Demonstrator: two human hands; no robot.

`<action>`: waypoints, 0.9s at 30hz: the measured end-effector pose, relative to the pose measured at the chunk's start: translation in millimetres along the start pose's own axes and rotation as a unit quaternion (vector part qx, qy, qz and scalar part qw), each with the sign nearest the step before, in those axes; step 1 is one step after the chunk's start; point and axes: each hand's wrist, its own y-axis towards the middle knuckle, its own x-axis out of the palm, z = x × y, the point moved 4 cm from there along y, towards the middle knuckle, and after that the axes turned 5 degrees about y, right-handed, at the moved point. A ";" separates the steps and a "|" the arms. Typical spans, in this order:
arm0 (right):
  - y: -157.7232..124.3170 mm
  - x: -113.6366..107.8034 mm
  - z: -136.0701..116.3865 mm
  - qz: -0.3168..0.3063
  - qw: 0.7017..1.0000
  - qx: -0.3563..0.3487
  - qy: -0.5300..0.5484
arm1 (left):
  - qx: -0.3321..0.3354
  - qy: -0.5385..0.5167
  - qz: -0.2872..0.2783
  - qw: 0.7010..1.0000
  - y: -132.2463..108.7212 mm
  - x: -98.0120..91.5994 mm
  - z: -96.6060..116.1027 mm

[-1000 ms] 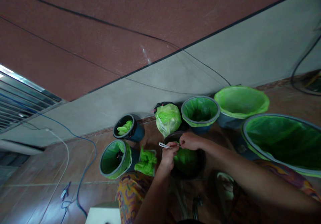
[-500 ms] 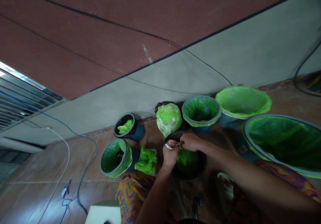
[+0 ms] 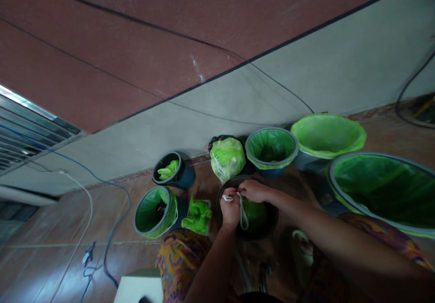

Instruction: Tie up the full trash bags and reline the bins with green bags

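Both my hands meet over a dark round bin on the tiled floor. A green plastic bag sits inside it. My left hand is closed on the bag's white drawstring, whose loop hangs down in front of the bag. My right hand pinches the same string at the bag's neck, fingertips almost touching the left hand.
Around the bin stand several bins lined with green bags: a small one, a dark one with folded bags, a medium one, two large ones. A tied green bag, loose bags, cables and a wall are near.
The white string, held out taut to the left a second ago, has been drawn in and now hangs as a loop below my hands. Both hands stay over the bin.
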 end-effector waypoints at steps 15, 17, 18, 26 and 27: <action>-3.2 1.3 1.9 0.078 0.992 0.021 -0.099 | -0.070 -0.013 -0.058 0.996 -5.3 1.2 0.1; -4.8 3.4 0.7 0.070 0.989 0.013 -0.133 | -0.074 0.018 -0.049 0.996 -5.9 0.0 -0.8; -5.1 4.4 1.1 0.068 0.987 0.009 -0.146 | -0.072 0.046 -0.044 0.995 -6.5 -1.8 -0.5; -3.9 8.6 19.5 0.078 0.981 0.071 -0.161 | -0.038 0.232 -0.064 0.970 -17.2 -20.9 -5.0; -4.3 7.6 19.7 0.080 0.982 0.070 -0.156 | -0.042 0.230 -0.066 0.970 -17.6 -22.0 -8.7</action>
